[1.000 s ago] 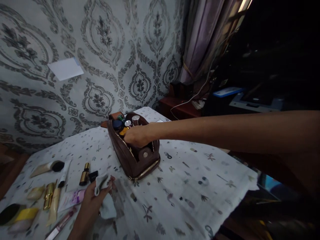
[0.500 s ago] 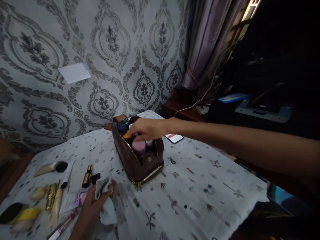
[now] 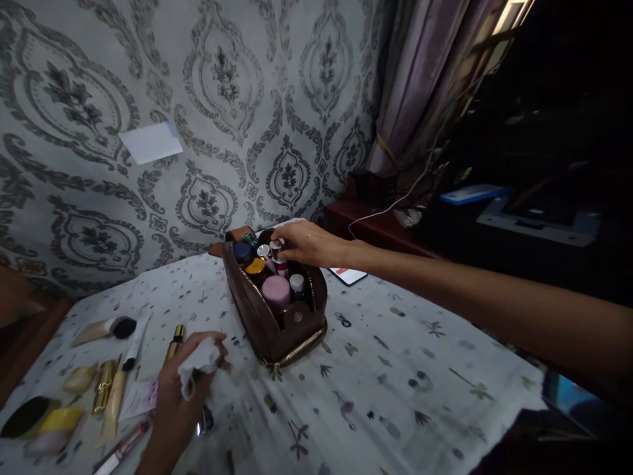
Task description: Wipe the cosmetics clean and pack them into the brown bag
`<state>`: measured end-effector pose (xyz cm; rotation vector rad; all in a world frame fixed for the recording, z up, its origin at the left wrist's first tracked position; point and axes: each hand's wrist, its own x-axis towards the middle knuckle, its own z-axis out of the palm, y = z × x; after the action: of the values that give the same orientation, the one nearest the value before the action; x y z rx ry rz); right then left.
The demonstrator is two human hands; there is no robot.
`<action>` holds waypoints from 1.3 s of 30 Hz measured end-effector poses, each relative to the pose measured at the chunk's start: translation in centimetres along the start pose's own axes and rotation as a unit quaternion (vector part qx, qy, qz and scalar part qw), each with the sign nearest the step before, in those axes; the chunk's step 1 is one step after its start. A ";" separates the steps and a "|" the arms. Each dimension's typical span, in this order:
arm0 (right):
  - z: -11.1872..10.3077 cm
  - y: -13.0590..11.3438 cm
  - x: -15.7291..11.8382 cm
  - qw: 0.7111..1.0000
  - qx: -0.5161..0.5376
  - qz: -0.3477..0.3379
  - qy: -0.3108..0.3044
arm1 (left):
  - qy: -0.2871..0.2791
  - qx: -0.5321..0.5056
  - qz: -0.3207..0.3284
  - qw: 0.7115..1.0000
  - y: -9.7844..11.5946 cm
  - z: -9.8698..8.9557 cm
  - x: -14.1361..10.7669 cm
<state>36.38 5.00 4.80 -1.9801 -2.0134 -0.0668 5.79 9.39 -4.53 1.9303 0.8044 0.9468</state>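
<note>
A brown cosmetic bag [image 3: 257, 333] stands unzipped on the table, packed with small bottles and jars. My right hand [image 3: 309, 243] reaches into its far right side, thumb and fingers closed on the top of a small bottle [image 3: 277, 247]. Close by in the bag are a pink-lidded jar [image 3: 275, 291], a white-capped bottle [image 3: 297, 284], a yellow-orange lid [image 3: 256, 266] and a dark blue lid [image 3: 242, 251]. In front and to the left, my left hand [image 3: 180, 386] grips a crumpled white cloth [image 3: 200, 359]. A dark shiny object [image 3: 204, 421] shows beneath that hand, too blurred to name.
Cosmetics lie at the left: a brush [image 3: 106, 328], a gold tube [image 3: 105, 388], a yellow-lidded jar [image 3: 62, 420] and several others on the patterned tablecloth [image 3: 376, 369]. A phone [image 3: 349, 275] rests behind the bag, right. Patterned wall covering [image 3: 222, 99] rises behind.
My right hand has shifted back and right within the bag, uncovering the pink-lidded jar and yellow-orange lid. My left hand has turned and risen slightly, and the cloth is bunched tighter.
</note>
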 end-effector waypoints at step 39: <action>3.3 -10.7 -8.0 0.949 0.299 -0.088 0.041 | 0.179 -0.127 -0.218 0.951 -4.1 -5.4 -5.3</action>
<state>25.19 -2.38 1.58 -1.3945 -1.8595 0.3734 -2.22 9.16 -7.75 1.2990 1.1946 1.0723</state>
